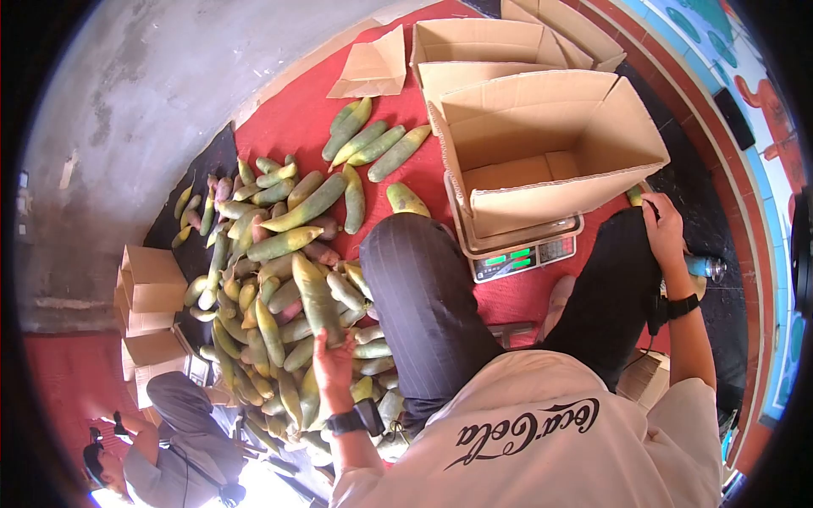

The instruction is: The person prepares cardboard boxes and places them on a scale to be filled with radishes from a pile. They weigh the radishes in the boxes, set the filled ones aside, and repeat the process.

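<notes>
My left hand (pixel 334 366) is closed around the lower end of a long green radish (pixel 314 296), which points away from me over the pile. Many green radishes (pixel 275 245), some pinkish, lie heaped left of my left knee. My right hand (pixel 665 224) lies on my right knee, fingers loosely bent. A small yellow-green piece (pixel 635 195) shows beside its fingertips, mostly hidden. Between and beyond my knees, an open cardboard box (pixel 559 182) sits on a digital scale (pixel 525 256) with lit green digits. One radish (pixel 406 200) lies just beyond my left knee.
More open cardboard boxes (pixel 483 42) stand behind the scale. A loose piece of cardboard (pixel 373 66) lies on the red floor covering. At lower left another person (pixel 190 449) sits near further boxes (pixel 152 284). A bottle (pixel 705 268) is by my right forearm.
</notes>
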{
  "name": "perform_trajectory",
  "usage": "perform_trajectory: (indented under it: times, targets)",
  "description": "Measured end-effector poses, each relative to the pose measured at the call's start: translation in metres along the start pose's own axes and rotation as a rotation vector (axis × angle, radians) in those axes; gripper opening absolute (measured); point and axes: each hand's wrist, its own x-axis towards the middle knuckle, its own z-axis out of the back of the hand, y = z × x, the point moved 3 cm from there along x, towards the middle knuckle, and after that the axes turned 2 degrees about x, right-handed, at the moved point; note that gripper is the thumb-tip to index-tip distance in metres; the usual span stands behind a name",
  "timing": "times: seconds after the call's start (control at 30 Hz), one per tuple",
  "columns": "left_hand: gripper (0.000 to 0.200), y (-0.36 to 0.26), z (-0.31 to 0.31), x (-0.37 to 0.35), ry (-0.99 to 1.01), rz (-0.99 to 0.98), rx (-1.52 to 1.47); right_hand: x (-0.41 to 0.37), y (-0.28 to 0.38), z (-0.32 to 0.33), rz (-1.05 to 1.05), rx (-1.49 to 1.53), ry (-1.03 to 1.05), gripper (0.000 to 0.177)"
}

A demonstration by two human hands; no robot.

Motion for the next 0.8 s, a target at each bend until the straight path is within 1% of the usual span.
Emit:
perform_trajectory:
  times: [0.03, 0.1, 0.17, 0.2, 0.23, 0.3, 0.33, 0.4, 0.43, 0.5, 0.57, 0.6, 0.63, 0.7, 0.73, 0.77, 0.8]
  targets:
    - [0.037, -0.014, -0.015, -0.008, 0.071, -0.04, 0.033, 0.002, 0.002, 0.002, -0.013, 0.101, -0.026, 0.011]
    - [0.041, -0.039, -0.058, -0.031, 0.116, -0.211, 0.093, 0.005, 0.013, 0.009, -0.044, 0.142, -0.048, 0.014]
    - [0.044, -0.059, -0.088, -0.044, 0.273, -0.283, 0.222, 0.013, 0.046, 0.025, 0.077, 0.101, -0.11, 0.016]
    - [0.052, -0.064, -0.106, -0.053, 0.283, -0.32, 0.267, 0.016, 0.062, 0.032, 0.064, 0.144, -0.116, 0.017]
    - [0.052, -0.067, -0.117, -0.057, 0.297, -0.318, 0.275, 0.018, 0.078, 0.039, 0.054, 0.14, -0.128, 0.017]
    - [0.064, -0.068, -0.141, -0.064, 0.502, -0.266, 0.418, 0.022, 0.112, 0.054, 0.15, 0.179, -0.123, 0.023]
    - [0.072, -0.064, -0.157, -0.068, 0.527, -0.255, 0.506, 0.023, 0.128, 0.061, 0.143, 0.176, -0.133, 0.023]
    - [0.069, -0.047, -0.178, -0.073, 0.59, -0.136, 0.548, 0.02, 0.162, 0.068, 0.329, 0.084, -0.06, 0.035]
    - [0.068, -0.036, -0.187, -0.076, 0.63, -0.06, 0.552, 0.017, 0.167, 0.066, 0.382, 0.036, 0.03, 0.05]
    - [0.066, -0.016, -0.203, -0.081, 0.742, 0.108, 0.6, 0.015, 0.19, 0.065, 0.544, 0.051, 0.156, 0.061]
    - [0.066, 0.0, -0.222, -0.091, 0.833, 0.224, 0.637, 0.009, 0.194, 0.052, 0.626, 0.059, 0.296, 0.068]
    - [0.065, 0.005, -0.229, -0.094, 0.893, 0.24, 0.689, 0.007, 0.191, 0.046, 0.621, 0.074, 0.346, 0.07]
    - [0.064, 0.009, -0.235, -0.098, 0.954, 0.256, 0.74, 0.006, 0.188, 0.04, 0.624, 0.082, 0.314, 0.066]
    - [0.063, 0.01, -0.247, -0.098, 0.972, 0.248, 0.784, 0.002, 0.176, 0.034, 0.621, 0.085, 0.318, 0.063]
    - [0.065, 0.012, -0.249, -0.094, 1.013, 0.265, 0.793, -0.001, 0.175, 0.035, 0.625, 0.086, 0.321, 0.063]
    - [0.066, 0.014, -0.249, -0.091, 1.053, 0.283, 0.803, -0.004, 0.173, 0.035, 0.565, 0.094, 0.33, 0.062]
    - [0.07, 0.013, -0.252, -0.088, 1.061, 0.23, 0.767, -0.003, 0.17, 0.035, 0.505, 0.101, 0.336, 0.062]
